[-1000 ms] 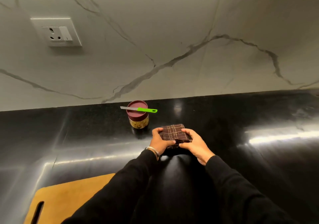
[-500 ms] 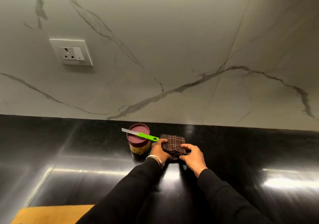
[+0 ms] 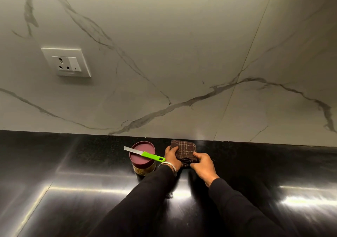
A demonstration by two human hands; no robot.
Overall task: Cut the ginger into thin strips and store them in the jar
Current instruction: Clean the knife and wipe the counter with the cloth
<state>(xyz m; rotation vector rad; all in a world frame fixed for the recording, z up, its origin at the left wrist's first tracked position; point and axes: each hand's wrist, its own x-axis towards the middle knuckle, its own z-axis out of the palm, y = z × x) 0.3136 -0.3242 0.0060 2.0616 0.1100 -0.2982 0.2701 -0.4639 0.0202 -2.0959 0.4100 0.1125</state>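
A jar [image 3: 145, 171] with a maroon lid [image 3: 140, 153] stands on the black counter near the wall, with yellowish strips visible through its glass. A green-handled knife [image 3: 145, 154] lies across the lid, blade pointing left. Just right of the jar, a folded brown checked cloth [image 3: 186, 151] sits against the wall. My left hand [image 3: 172, 156] grips the cloth's left edge and my right hand [image 3: 204, 166] grips its near right corner. No loose ginger is in view.
The glossy black counter [image 3: 73, 191] runs left and right with bright light streaks. A marble wall [image 3: 182, 63] rises directly behind the cloth, with a white socket and switch plate [image 3: 66, 62] at upper left.
Both hands have pushed the folded cloth farther back until it rests against the wall, beside the jar. The view has tilted up, so the wooden board at lower left is gone from sight.
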